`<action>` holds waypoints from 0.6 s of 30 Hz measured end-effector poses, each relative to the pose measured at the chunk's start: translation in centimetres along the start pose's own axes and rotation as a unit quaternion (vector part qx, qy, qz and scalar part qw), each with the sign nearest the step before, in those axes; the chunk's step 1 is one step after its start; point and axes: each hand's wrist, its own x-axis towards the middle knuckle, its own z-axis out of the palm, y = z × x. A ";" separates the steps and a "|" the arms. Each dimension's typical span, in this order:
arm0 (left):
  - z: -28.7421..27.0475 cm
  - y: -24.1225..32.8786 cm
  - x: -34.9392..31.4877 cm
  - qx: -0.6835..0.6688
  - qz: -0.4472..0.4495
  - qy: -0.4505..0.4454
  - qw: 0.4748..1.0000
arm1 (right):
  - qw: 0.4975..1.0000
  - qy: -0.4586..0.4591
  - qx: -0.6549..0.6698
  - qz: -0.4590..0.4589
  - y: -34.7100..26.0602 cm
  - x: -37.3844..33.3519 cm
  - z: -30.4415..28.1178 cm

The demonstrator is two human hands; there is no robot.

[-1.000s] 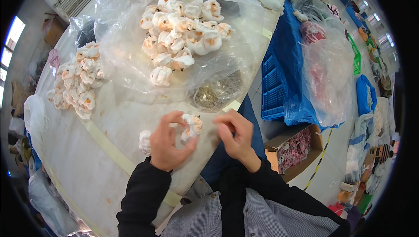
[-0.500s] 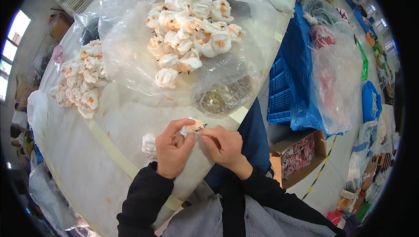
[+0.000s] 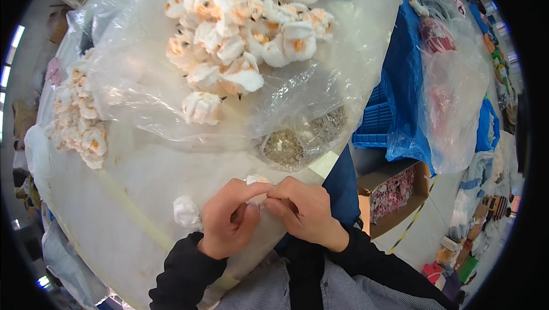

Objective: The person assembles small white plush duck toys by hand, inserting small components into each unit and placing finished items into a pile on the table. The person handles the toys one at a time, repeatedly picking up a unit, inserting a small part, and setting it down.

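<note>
A small artificial flower (image 3: 257, 179) with white fluffy petals and peach tints is pinched in my left hand (image 3: 226, 221), which covers much of it. My right hand (image 3: 306, 210) is closed, thumb and forefinger pressed together against the flower's right side; what lies between those fingertips is hidden. Both hands meet over the near part of the table. Left of my left hand lies a single white flower head (image 3: 187, 213). Farther away, a heap of similar flowers (image 3: 229, 38) with orange centres rests on a clear plastic sheet (image 3: 148, 107).
Another flower pile (image 3: 80, 118) lies at the table's left. A clear bag of small shiny pieces (image 3: 284, 149) sits near the right edge. Beyond that edge stand a blue crate (image 3: 374, 117) lined with blue plastic and a cardboard box (image 3: 420, 196) holding pink material.
The view has shifted closer over the table. My hands have come nearer together, and my right fingers now overlap the flower, hiding more of it.
</note>
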 end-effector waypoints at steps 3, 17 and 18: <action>-0.5 1.4 1.0 0.039 0.004 -0.049 0.998 | 1.000 0.013 0.000 -0.001 0.5 -0.4 0.4; 0.5 -0.6 -0.2 0.112 0.102 0.029 0.988 | 0.999 0.001 -0.013 0.042 -0.6 -0.2 0.3; 0.6 -0.4 -0.2 0.123 0.096 0.027 0.987 | 0.999 0.002 -0.012 0.046 -0.6 -0.2 0.2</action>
